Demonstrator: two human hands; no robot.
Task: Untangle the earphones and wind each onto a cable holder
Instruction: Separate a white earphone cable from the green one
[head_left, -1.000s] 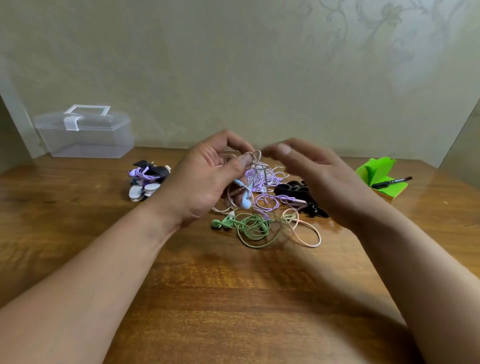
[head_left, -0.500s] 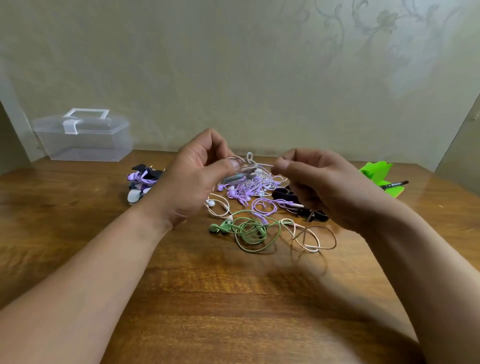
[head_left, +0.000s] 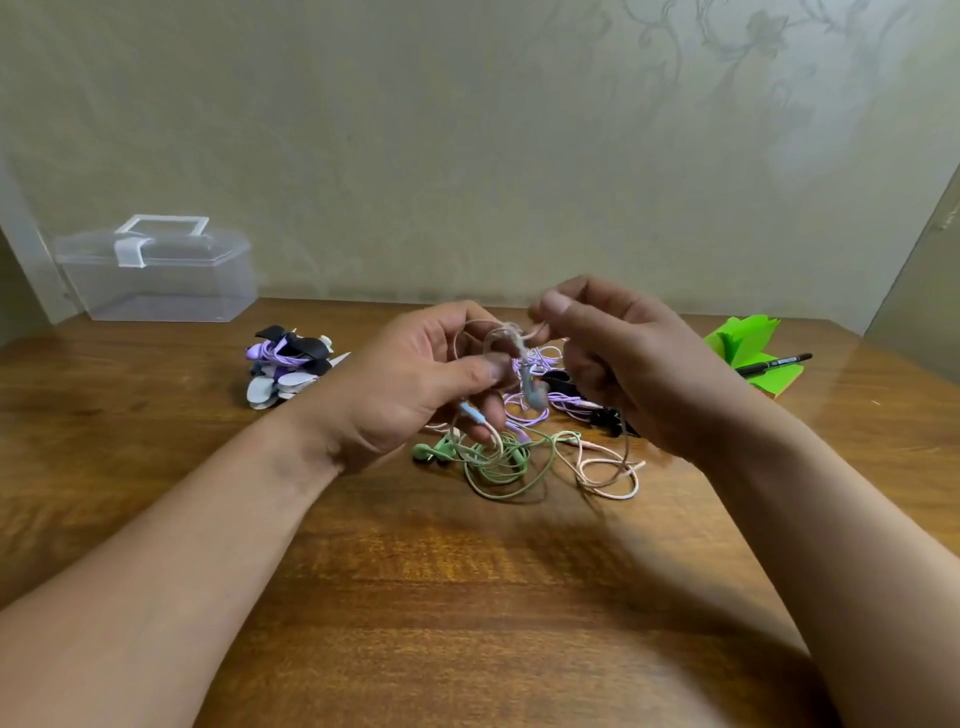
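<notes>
Above the table's middle, my left hand (head_left: 410, 384) pinches a pale pink earphone cable (head_left: 501, 338), thumb pressed on its loops. My right hand (head_left: 628, 364) pinches the same cable just to the right, fingers curled. A light blue earbud (head_left: 534, 391) hangs between the hands. Below them a tangle lies on the wood: green earphones (head_left: 493, 462), a pink cable loop (head_left: 608, 475) and purple earphones (head_left: 540, 402). A heap of black and white cable holders (head_left: 283, 371), one wound with purple cable, sits to the left.
A clear plastic box (head_left: 156, 270) with a white latch stands at the back left against the wall. Green sticky notes (head_left: 748, 348) and a black pen (head_left: 774, 362) lie at the right. Black holders (head_left: 597, 413) lie behind the tangle.
Both hands have drawn closer and risen a little. The right hand went from open fingers to a pinch on the pale cable. The blue earbud now dangles between the hands.
</notes>
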